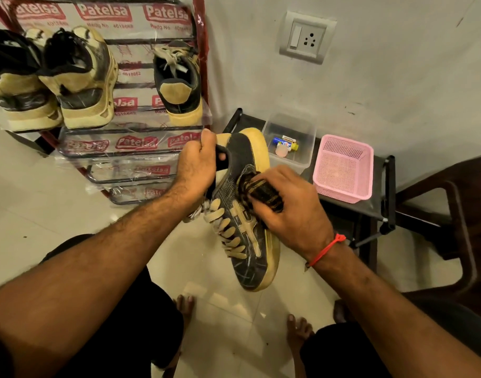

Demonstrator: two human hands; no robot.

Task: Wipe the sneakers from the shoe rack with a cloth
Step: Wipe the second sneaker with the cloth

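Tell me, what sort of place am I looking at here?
Probably a home, near the entrance: a red metal shoe rack holding sneakers, a white wall switch-and-socket plate, and a pale tiled floor.

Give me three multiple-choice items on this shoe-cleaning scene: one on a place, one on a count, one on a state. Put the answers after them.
1. Where does the pink basket stand?
A. On the shoe rack's top shelf
B. On the low black stand, right of the clear box
C. On the floor tiles

2. How many sneakers sit on the shoe rack?
A. One
B. Three
C. Five

3. What is the right hand doing?
A. Pressing a dark cloth to the held sneaker's side
B. Hanging idle
C. Tying the laces

Answers: 
1 B, it sits on the black stand beside the clear box. 
2 B, two at the left and one at the right of the top shelf. 
3 A, its fingers grip the cloth against the held sneaker, which the left hand grips at the heel opening.
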